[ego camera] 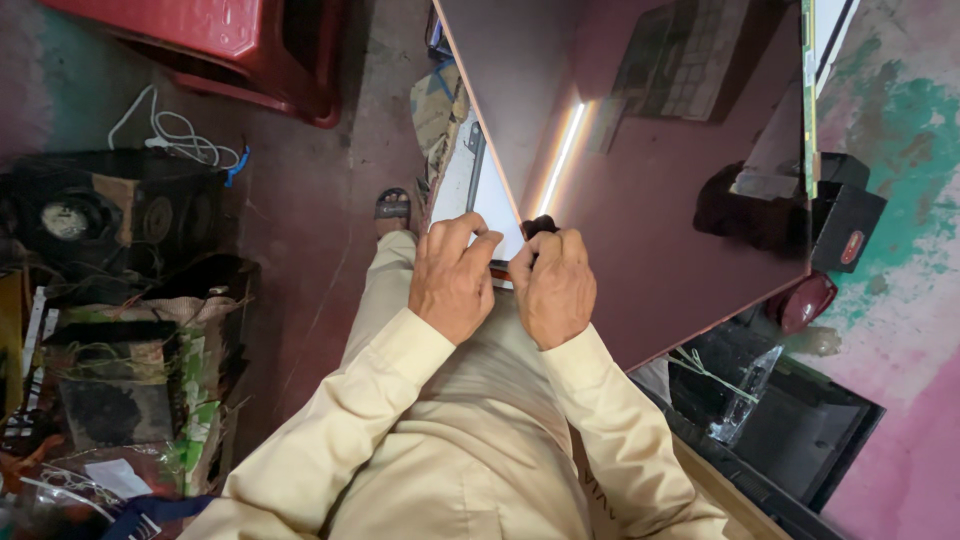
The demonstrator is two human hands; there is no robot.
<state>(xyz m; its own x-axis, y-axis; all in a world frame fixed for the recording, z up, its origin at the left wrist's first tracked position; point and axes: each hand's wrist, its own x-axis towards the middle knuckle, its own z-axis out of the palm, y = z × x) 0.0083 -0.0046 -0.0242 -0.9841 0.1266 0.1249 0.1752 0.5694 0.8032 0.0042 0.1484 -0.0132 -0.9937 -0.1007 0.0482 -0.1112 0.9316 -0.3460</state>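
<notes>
Centre frame, both hands are pinching the near corner of the glossy dark panel [660, 200]: left hand [455, 280] and right hand [553, 285] closed tight, steadying it over the lap.

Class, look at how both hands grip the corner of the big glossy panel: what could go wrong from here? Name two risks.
1. The left hand and right hand pinch only one corner of the large dark panel; most of it extends away from that grip, so it might flex or crack.
2. A sandalled foot sits near the panel's lower edge; a slip might drop the edge onto it.
</notes>
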